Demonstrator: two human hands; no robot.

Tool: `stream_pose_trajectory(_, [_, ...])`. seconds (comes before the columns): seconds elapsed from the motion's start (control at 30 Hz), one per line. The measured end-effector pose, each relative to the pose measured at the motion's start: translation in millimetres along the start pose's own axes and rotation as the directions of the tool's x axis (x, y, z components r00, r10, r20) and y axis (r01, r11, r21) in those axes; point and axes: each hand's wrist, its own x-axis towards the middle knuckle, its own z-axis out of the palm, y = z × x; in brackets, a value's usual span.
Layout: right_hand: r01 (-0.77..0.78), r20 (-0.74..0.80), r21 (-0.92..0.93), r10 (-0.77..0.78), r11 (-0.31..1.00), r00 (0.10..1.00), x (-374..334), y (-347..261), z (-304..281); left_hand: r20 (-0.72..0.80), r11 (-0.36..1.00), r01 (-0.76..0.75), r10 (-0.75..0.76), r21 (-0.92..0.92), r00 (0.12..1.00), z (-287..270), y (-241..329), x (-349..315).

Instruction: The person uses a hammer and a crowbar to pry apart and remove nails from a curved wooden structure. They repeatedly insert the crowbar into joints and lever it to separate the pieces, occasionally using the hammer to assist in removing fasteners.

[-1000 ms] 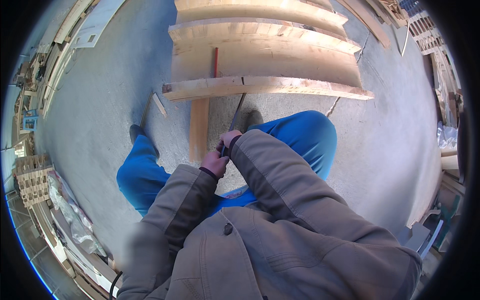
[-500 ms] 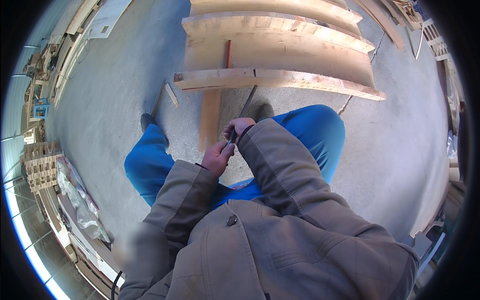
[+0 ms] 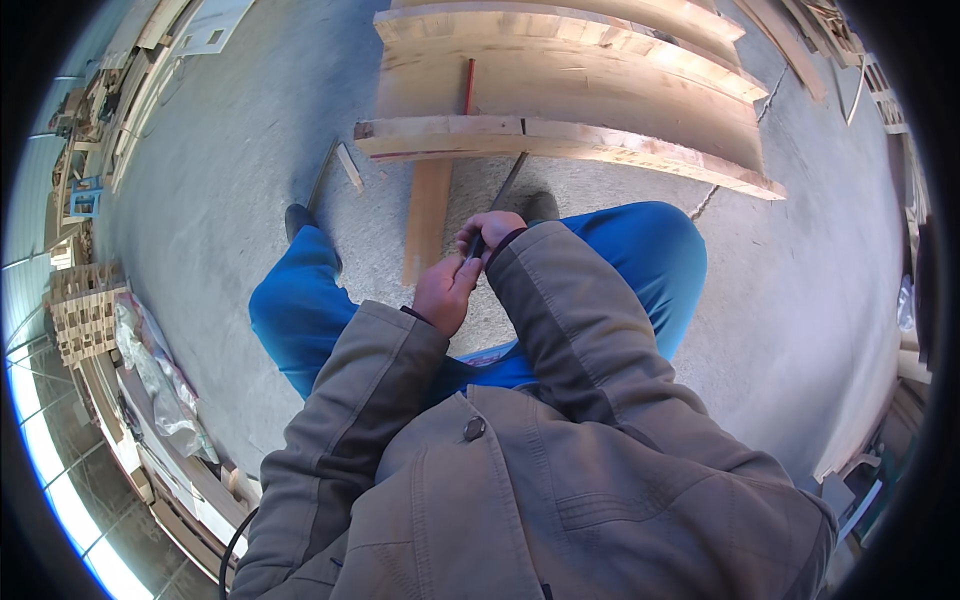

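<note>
Both my hands are closed around a long, narrow dark tool point(image 3: 512, 180), its exact kind unclear from this angle. My left hand point(image 3: 446, 294) grips its near end, below my right hand point(image 3: 490, 231), whose fingers curl round it. From my hands the tool slants away to the near edge of a thick wooden board point(image 3: 620, 152), where a dark mark or slit in the board lines up with it. This board is the nearest of several ridges on a pale wooden piece. Behind it a thin red stick point(image 3: 470, 86) leans on the wood.
A flat plank point(image 3: 428, 215) runs from under the wooden piece toward me, between my blue-trousered legs. Thin strips point(image 3: 350, 167) lie on the concrete floor by my left foot. Stacked pallets point(image 3: 84, 310), plastic sheeting point(image 3: 158, 375) and timber line the left side. More boards point(image 3: 785, 50) lie at the far right.
The view has shifted a little, so the wooden piece appears slightly higher and farther right. My hands have moved slightly up and right in the picture, still gripping the tool.
</note>
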Motion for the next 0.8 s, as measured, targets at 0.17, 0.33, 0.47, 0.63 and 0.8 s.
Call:
stream_pose_trajectory(0.17, [-0.024,0.02,0.005,0.024,1.0,1.0,6,1,-3,0.005,1.0,0.001,-0.001,0.011,1.0,2,-11,1])
stream_pose_trajectory(0.33, [0.0,-0.021,-0.068,-0.001,0.998,1.0,10,2,-3,-0.003,1.0,-0.02,0.02,0.006,1.0,5,-25,3])
stream_pose_trajectory(0.47, [0.0,-0.037,-0.163,-0.006,0.987,0.999,13,2,-7,0.013,1.0,-0.002,0.003,-0.025,1.0,8,-32,3])
stream_pose_trajectory(0.63, [-0.003,-0.06,-0.236,-0.011,0.972,0.998,18,3,-12,0.048,0.998,0.02,-0.023,0.06,0.999,5,-35,3])
stream_pose_trajectory(0.8, [-0.014,-0.122,-0.311,-0.026,0.95,0.992,14,1,-7,0.075,0.995,-0.01,0.002,0.103,0.997,0,-33,-1])
